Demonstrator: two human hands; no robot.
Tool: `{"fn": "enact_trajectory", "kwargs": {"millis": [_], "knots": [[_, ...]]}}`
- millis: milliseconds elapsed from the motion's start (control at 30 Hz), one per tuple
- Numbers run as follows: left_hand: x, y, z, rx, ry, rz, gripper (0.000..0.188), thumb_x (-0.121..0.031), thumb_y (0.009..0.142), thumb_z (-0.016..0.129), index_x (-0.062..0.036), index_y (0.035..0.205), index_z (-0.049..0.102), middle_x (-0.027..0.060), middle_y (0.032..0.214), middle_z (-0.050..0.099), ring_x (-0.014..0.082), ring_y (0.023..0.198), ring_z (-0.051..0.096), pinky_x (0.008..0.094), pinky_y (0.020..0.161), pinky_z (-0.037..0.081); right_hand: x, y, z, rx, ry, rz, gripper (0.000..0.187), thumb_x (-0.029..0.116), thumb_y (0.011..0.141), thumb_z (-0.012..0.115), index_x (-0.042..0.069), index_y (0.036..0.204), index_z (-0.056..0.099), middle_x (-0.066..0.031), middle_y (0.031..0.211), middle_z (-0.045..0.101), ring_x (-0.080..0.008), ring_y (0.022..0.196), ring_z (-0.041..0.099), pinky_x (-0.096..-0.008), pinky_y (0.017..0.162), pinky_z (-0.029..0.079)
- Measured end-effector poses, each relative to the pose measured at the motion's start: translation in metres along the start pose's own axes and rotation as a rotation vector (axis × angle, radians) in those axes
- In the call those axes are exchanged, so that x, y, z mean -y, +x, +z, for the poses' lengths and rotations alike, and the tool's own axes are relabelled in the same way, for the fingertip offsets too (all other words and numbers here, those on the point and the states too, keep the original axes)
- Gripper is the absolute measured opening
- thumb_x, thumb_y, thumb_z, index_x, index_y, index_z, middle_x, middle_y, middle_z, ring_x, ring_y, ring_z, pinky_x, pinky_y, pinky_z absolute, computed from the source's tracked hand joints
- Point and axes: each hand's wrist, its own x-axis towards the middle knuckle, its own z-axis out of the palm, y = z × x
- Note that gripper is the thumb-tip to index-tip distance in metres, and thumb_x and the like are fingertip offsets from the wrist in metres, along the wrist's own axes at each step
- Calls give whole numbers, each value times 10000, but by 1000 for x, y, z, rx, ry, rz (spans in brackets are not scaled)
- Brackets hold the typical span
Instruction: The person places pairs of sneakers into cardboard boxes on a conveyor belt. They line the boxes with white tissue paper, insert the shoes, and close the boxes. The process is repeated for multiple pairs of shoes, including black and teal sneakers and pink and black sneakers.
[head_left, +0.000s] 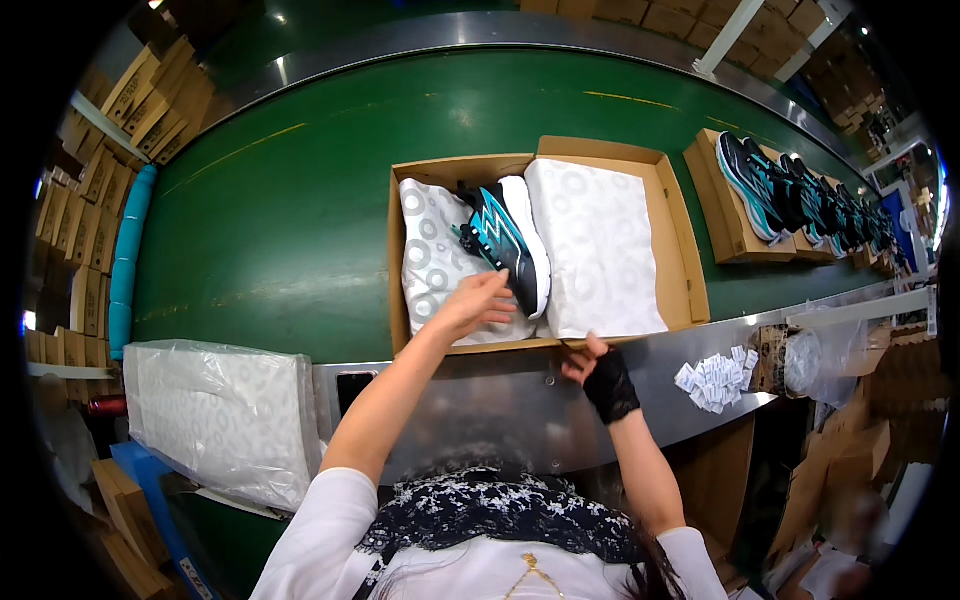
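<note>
Seen from the head camera, looking down past both forearms: an open cardboard shoe box (545, 245) sitting on the green conveyor belt (290, 200), its near edge just against the steel rim (520, 400) of the line, close enough to be worked without leaning. Inside, one black and teal sneaker (508, 243) lying on its side between two spreads of white patterned tissue paper (598, 250), the sheets folded outward so the middle stays free for the shoe. Left hand (470, 305) reaching into the box with fingers spread and loose, resting on the left sheet right beside the sneaker's sole, gripping nothing, seemingly pressing the paper flat. Right hand (590, 365) in a black fingerless wrist wrap, pinching the front wall of the box, fingers closed on the cardboard, likely to steady it against the rim. Further right on the belt, more open boxes (730, 215) with similar sneakers lined up. Below left, a plastic-wrapped stack of tissue sheets (220, 420) kept within arm's reach; on the right, a heap of small white packets (715, 380) on the steel ledge, equally handy.
</note>
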Motion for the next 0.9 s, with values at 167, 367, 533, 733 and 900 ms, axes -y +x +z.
{"fn": "enact_trajectory", "kwargs": {"millis": [167, 367, 533, 733, 900], "knots": [[-4, -56, -62, -487, 44, 592, 445, -369, 904, 406, -4, 1155, 449, 133, 1030, 552, 199, 941, 532, 312, 774, 435, 21, 0, 43, -198, -719, -566, 300, 142, 686, 614, 39, 959, 545, -105, 995, 541, -255, 922, 509, -402, 761, 402], [11, -82, -77, -474, 90, 397, 620, -499, 887, 304, 21, 1211, 400, 184, 1147, 482, 281, 1089, 432, 357, 883, 350, -31, 22, 59, -281, -1981, -1387, 607, -51, 701, 455, 247, 1230, 431, -180, 1310, 320, -361, 1113, 377, -451, 803, 397], [22, -38, -108, -490, 542, 408, 480, -363, 864, 435, 23, 1148, 447, 191, 1129, 503, 298, 997, 491, 379, 827, 390, -19, 32, 72, -188, -1964, -1349, 578, -30, 710, 454, 262, 1209, 463, -187, 1304, 333, -364, 1051, 424, -400, 773, 455], [-28, -61, -104, -124, -398, 161, 552, -491, 767, 493, -91, 1147, 495, 79, 1086, 554, 201, 968, 539, 345, 811, 431, 44, -8, 133, -3, -1928, -1291, 659, -5, 601, 553, 237, 1207, 465, -173, 1279, 356, -348, 998, 441, -409, 821, 417], [-36, -130, -105, -150, -492, 174, 492, -448, 766, 498, -92, 1103, 522, 81, 1020, 577, 203, 907, 559, 362, 750, 458, 63, -60, 170, 158, -1390, -1447, 666, -16, 625, 527, 131, 1259, 386, -178, 1241, 372, -326, 991, 469, -396, 820, 430]]}}
